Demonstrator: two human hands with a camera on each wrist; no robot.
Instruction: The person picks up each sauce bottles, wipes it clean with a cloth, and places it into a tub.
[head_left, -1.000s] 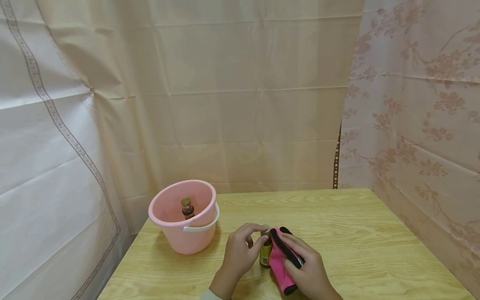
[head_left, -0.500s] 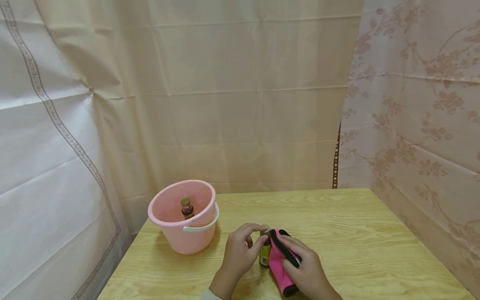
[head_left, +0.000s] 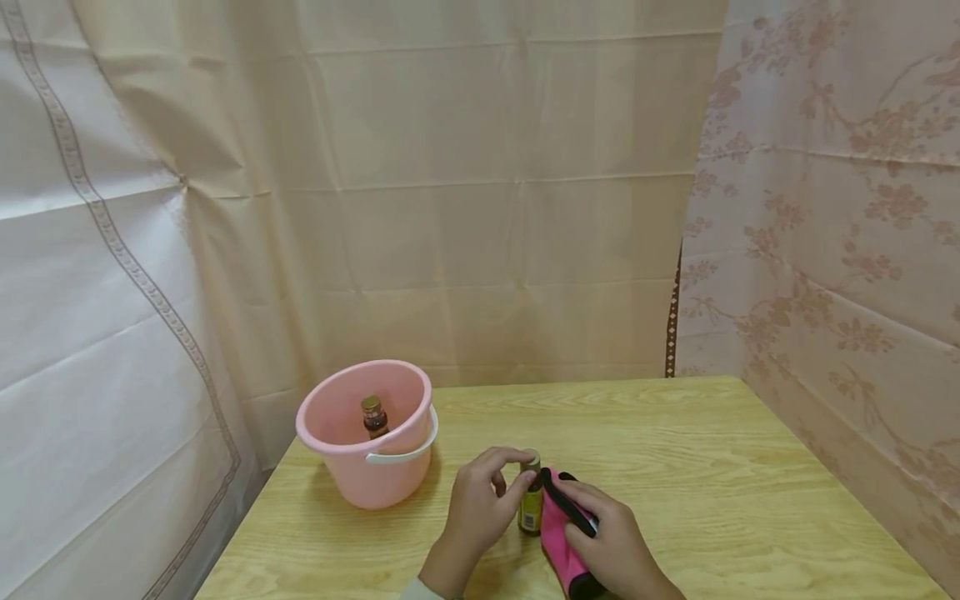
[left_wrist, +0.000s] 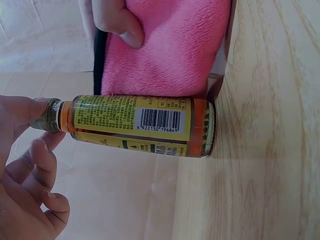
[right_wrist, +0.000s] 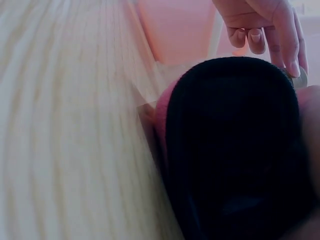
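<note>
A small glass bottle (head_left: pixel 530 510) with a yellow label stands upright on the wooden table, its label and barcode plain in the left wrist view. My left hand (head_left: pixel 480 500) pinches its cap (left_wrist: pixel 49 116) between thumb and fingers. My right hand (head_left: pixel 615 537) grips a pink plush cleaning cloth (head_left: pixel 557 533) with black trim. In the left wrist view, the cloth's fuzzy side (left_wrist: pixel 165 50) lies along the bottle's side, a fingertip pressing into it. The black end of the cloth (right_wrist: pixel 235 150) fills much of the right wrist view and hides most of the bottle there.
A pink bucket (head_left: pixel 375 479) with a white handle (head_left: pixel 405 456) stands to the left on the table (head_left: pixel 712 467). Inside it is another dark bottle (head_left: pixel 374 417) with a gold cap. Curtains (head_left: pixel 487 208) hang behind the table and at both sides.
My right hand's cloth has slid a little lower along the bottle's right side, toward me. My left hand and the bottle have stayed in place.
</note>
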